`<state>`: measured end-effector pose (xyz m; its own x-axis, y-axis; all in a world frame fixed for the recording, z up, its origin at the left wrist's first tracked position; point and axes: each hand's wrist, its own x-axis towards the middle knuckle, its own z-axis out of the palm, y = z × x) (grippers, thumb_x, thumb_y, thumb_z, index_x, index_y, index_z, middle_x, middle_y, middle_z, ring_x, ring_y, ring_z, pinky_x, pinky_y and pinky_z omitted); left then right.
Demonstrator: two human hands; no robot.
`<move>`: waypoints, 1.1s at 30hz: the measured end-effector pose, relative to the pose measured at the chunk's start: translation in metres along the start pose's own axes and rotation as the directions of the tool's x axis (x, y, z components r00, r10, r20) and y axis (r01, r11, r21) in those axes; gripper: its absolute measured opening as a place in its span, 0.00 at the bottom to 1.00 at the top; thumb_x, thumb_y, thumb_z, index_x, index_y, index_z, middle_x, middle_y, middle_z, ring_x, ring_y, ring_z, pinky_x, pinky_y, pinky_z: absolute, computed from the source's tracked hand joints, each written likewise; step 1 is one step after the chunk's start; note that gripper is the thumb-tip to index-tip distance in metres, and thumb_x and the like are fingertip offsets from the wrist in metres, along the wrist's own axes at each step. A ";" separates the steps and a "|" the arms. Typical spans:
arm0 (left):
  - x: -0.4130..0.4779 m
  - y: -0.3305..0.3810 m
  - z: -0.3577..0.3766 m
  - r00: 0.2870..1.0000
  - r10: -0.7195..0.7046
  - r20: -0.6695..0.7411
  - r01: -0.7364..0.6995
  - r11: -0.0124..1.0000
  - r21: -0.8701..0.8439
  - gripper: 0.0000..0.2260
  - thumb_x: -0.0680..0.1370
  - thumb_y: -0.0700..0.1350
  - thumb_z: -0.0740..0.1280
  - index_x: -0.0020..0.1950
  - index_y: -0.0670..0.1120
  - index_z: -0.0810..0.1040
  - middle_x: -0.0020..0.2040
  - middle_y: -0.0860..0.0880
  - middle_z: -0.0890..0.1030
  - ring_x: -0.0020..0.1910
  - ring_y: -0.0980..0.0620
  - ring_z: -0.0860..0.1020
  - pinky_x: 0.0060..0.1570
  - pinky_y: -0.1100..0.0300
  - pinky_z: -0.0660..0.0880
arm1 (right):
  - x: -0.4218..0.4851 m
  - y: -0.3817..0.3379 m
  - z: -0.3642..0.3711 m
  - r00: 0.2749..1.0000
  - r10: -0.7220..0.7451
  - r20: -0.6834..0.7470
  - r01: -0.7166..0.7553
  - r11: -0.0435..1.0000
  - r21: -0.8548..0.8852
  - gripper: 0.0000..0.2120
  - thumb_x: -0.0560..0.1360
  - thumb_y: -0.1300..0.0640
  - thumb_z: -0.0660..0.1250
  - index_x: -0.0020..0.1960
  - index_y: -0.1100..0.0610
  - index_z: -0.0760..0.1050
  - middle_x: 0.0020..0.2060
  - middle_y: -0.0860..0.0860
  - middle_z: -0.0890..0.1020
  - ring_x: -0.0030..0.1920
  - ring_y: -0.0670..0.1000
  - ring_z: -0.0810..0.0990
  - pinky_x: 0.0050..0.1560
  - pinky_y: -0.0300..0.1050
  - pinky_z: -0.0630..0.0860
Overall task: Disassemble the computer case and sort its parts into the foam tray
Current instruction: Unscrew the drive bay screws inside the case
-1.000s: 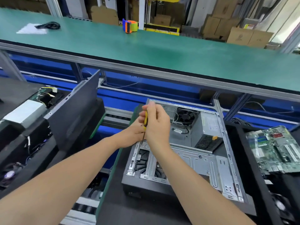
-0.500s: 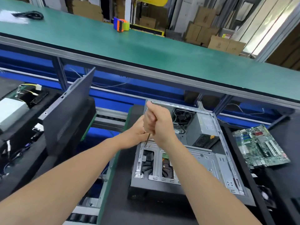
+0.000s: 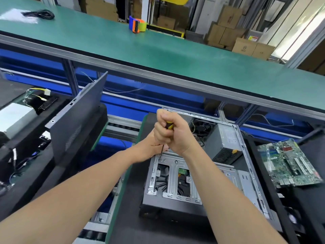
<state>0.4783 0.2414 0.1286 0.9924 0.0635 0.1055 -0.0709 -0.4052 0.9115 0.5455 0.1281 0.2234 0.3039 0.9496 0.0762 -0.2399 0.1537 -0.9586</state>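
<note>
R hand (image 3: 173, 136) grips screwdriver (image 3: 169, 125), tip on screw (image 3: 160, 159) atop open case (image 3: 244, 148) (L hand (image 3: 149, 147) half hidden behind).

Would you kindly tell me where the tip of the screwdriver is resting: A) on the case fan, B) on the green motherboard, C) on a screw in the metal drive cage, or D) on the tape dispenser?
C: the screwdriver gripped by the right hand points down with its tip on a screw at the far left corner of the drive cage.
</note>
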 end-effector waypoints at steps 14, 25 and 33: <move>0.009 -0.021 0.004 1.000 -0.021 -0.023 0.022 0.999 0.029 0.10 0.80 0.50 0.68 0.57 0.46 0.77 0.77 0.62 0.59 0.78 0.58 0.59 0.72 0.51 0.67 | -0.014 0.020 0.059 0.496 -0.311 -0.811 0.007 0.935 -0.354 0.21 0.88 0.45 0.56 0.45 0.55 0.76 0.31 0.44 0.74 0.36 0.46 0.74 0.44 0.46 0.73; 0.001 0.001 0.001 1.000 0.018 -0.019 -0.019 1.000 -0.023 0.20 0.80 0.37 0.66 0.68 0.53 0.70 0.67 0.49 0.71 0.66 0.58 0.71 0.66 0.62 0.70 | -0.013 0.013 0.025 0.852 -0.158 -0.498 0.093 0.984 -0.153 0.23 0.79 0.50 0.61 0.27 0.54 0.64 0.22 0.49 0.59 0.23 0.50 0.57 0.26 0.38 0.58; 0.000 -0.002 0.002 0.999 -0.010 -0.044 0.010 1.000 -0.015 0.17 0.76 0.47 0.63 0.64 0.44 0.72 0.57 0.49 0.76 0.55 0.65 0.74 0.54 0.70 0.72 | -0.007 0.003 0.001 0.998 0.031 -0.057 -0.030 0.999 0.018 0.18 0.75 0.53 0.61 0.30 0.55 0.58 0.22 0.49 0.55 0.23 0.47 0.52 0.27 0.39 0.51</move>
<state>0.4784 0.2405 0.1266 0.9877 0.1079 0.1136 -0.0629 -0.3912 0.9181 0.5414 0.1228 0.2200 0.3482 0.9369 0.0305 -0.2657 0.1298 -0.9553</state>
